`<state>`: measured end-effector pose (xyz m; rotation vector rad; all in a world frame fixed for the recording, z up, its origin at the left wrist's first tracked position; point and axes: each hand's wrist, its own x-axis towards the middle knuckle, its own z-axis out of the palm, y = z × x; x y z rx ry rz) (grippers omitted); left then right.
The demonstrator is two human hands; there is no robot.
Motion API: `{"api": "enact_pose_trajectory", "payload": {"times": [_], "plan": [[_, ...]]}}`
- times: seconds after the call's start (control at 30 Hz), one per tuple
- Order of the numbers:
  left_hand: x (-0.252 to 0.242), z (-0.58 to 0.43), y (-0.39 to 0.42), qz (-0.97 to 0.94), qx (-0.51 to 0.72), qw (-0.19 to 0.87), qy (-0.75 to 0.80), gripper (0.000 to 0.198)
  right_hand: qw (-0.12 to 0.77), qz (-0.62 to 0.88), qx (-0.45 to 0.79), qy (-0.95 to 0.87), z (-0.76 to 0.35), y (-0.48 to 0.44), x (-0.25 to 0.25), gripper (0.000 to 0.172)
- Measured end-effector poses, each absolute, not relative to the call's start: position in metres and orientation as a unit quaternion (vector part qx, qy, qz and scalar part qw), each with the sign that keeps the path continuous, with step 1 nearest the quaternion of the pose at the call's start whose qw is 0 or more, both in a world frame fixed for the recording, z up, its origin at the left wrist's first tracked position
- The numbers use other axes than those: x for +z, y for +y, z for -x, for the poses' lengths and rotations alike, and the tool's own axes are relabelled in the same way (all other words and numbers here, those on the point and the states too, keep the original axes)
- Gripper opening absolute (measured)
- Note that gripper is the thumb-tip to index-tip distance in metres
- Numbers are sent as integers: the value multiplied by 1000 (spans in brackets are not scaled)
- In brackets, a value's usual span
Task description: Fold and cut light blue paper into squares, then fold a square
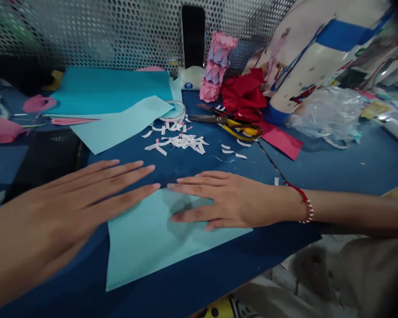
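A light blue sheet of paper [146, 247] lies on the dark blue table top under my hands. My left hand [76, 198] is stretched out along the sheet's upper left edge, its fingers straight and holding nothing. Flat over the sheet's upper right part rests my right hand [232, 198], fingers spread, with a red bracelet [305, 201] at the wrist. Beyond the fingertips sits a loose pile of small white paper strips [185, 142]. Behind that pile, scissors [215, 119] with yellow and black handles lie with no hand on them.
At the back left are a teal sheet [109, 88] and another light blue piece [116, 128]. A phone [193, 39] stands against the mesh, beside a pink folded-paper column [217, 66]. A bottle [305, 75], red paper [243, 90] and a plastic bag [328, 112] occupy the right.
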<state>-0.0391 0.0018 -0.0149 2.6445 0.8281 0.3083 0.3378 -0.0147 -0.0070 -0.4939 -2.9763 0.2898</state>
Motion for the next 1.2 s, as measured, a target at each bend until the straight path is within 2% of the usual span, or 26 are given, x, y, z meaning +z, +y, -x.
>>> {"api": "enact_pose_trajectory", "payload": {"times": [0.07, 0.1, 0.3, 0.57, 1.1, 1.2], "plan": [[-19, 30, -5, -939, 105, 126, 302, 74, 53, 168, 97, -980, -338, -16, -5, 49], [-23, 22, -12, -938, 140, 104, 300, 75, 57, 169, 98, -979, -337, -16, -5, 47], [-39, -10, -41, -953, 140, 31, 266, 68, 95, 170, 105, -975, -337, -17, -13, 42], [-34, -1, -36, -966, 93, 33, 239, 69, 96, 176, 110, -974, -337, -21, -18, 45], [-30, 8, -19, -973, 106, 31, 201, 69, 85, 170, 78, -979, -337, -23, -20, 53], [-29, 8, -16, -975, 103, 38, 193, 74, 86, 168, 70, -980, -337, -23, -20, 54]]}}
